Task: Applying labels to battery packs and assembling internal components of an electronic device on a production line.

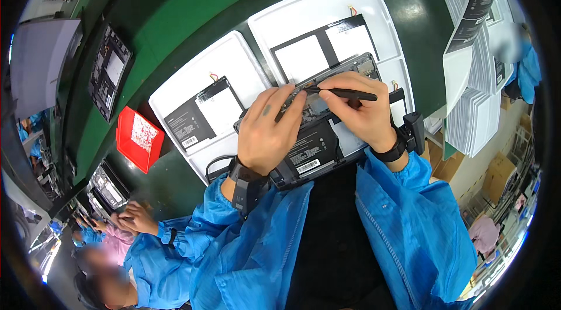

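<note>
An opened laptop base (pixel 362 67) lies in front of me, its circuit board showing along the far side. A black battery (pixel 312 145) with a printed label sits in its near part. My right hand (pixel 359 105) pinches slim black tweezers (pixel 359 95), their tip pointing left over the board. My left hand (pixel 270 129) rests over the base's left part, fingers bent together close to that tip. A dark piece shows under its fingers, but what they grip is hidden. Wristbands with black devices are on both wrists.
White trays (pixel 166 99) behind and left of the base hold black-and-white batteries (pixel 292 56) with thin wires. A red bin (pixel 153 155) of white bits stands left. Another opened laptop (pixel 110 70) lies beyond. White sheets (pixel 479 117) stack at right. A co-worker's hand (pixel 139 218) is at lower left.
</note>
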`<state>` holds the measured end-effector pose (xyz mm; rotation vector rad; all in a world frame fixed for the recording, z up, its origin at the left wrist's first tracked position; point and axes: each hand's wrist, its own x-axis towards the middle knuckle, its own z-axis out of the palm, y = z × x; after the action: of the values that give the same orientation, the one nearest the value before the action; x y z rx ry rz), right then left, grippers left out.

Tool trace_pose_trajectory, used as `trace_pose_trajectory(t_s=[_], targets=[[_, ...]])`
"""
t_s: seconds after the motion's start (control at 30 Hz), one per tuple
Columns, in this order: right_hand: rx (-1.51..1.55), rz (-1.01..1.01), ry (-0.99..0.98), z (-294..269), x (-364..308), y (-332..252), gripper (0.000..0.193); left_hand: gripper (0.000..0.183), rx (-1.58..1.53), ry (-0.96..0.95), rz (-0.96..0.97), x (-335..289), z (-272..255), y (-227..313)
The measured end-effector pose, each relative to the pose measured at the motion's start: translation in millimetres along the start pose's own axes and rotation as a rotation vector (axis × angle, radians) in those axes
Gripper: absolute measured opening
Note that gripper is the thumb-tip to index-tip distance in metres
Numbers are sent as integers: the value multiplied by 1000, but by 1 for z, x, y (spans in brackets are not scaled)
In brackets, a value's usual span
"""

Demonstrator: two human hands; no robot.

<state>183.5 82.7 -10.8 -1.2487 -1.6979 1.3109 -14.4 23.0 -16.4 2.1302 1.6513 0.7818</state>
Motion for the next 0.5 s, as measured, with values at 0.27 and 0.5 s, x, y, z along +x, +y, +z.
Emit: trace_pose_trajectory(t_s=[0.27,0.5], targets=[[-1,-23,26,-1,-4,4,14,30,-19,-2,-25,0,0,4],[69,6,91,-2,-3,3,14,25,-68,87,-153,-4,-9,7]])
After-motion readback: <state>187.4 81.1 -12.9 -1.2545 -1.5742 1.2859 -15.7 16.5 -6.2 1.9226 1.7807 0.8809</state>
